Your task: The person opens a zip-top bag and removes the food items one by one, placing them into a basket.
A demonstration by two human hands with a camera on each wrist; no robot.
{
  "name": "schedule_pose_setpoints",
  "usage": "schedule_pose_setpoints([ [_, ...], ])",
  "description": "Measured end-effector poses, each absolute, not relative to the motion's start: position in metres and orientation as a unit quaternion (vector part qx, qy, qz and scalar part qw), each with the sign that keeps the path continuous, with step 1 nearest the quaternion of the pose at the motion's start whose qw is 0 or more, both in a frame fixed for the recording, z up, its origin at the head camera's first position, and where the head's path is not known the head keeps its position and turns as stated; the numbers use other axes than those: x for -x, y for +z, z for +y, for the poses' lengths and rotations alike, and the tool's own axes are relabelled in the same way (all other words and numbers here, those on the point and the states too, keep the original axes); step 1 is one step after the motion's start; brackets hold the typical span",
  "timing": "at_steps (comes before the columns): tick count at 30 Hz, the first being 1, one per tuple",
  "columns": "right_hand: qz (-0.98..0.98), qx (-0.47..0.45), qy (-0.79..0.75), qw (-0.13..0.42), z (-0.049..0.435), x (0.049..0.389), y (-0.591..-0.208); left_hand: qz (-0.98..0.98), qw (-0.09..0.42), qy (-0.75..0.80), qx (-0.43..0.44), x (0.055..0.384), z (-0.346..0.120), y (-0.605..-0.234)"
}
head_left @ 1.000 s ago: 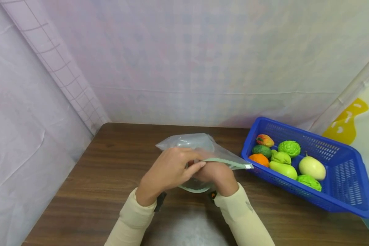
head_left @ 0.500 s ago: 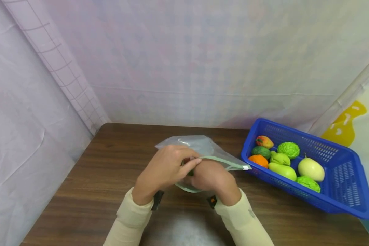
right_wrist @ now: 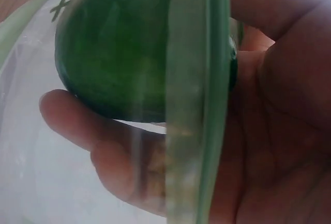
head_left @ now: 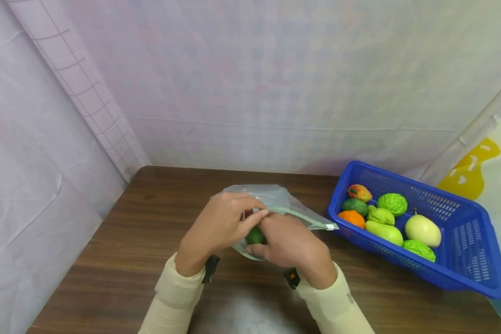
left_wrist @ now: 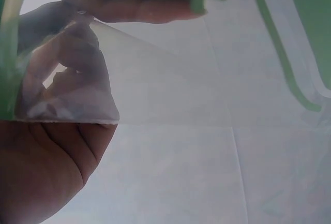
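A clear zip bag with a green zip strip lies on the table between my hands. My left hand pinches the rim of its mouth between thumb and fingers. My right hand is at the mouth, its fingers curled round a smooth, dark green fruit whose exact kind I cannot tell. In the right wrist view the glossy fruit shows partly behind the film and zip strip, with fingertips under it. The bag's white slider is at the right corner.
A blue plastic basket stands at the right. It holds an orange, a green pear-shaped fruit, a pale round fruit and several other fruits and vegetables. The brown wooden table meets a cloth-covered wall behind.
My right hand has drawn back towards me from deeper in the bag's mouth, and the green fruit has come into sight. My left hand keeps its hold on the rim, shifting slightly left.
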State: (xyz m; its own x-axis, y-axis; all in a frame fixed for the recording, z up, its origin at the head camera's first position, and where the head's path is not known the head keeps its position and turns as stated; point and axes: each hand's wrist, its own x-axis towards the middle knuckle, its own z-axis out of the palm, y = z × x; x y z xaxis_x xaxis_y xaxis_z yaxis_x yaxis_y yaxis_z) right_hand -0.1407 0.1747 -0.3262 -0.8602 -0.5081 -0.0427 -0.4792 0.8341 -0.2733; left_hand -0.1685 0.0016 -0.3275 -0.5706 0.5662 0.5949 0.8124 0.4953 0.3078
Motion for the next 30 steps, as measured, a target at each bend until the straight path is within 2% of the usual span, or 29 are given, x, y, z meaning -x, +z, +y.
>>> schedule_pose_setpoints([
  [10,0.950,0.286,-0.122,0.017,0.179,0.130,-0.318,-0.837,0.219,-0.292,0.408,0.169,-0.002,-0.324],
  [23,0.940,0.315,-0.127,-0.007,0.190,0.106,-0.302,-0.838,0.213,-0.294,0.408,0.171,-0.007,-0.324],
  [30,0.935,0.325,-0.139,-0.003,0.197,0.096,-0.294,-0.837,0.218,-0.293,0.407,0.173,-0.008,-0.326],
])
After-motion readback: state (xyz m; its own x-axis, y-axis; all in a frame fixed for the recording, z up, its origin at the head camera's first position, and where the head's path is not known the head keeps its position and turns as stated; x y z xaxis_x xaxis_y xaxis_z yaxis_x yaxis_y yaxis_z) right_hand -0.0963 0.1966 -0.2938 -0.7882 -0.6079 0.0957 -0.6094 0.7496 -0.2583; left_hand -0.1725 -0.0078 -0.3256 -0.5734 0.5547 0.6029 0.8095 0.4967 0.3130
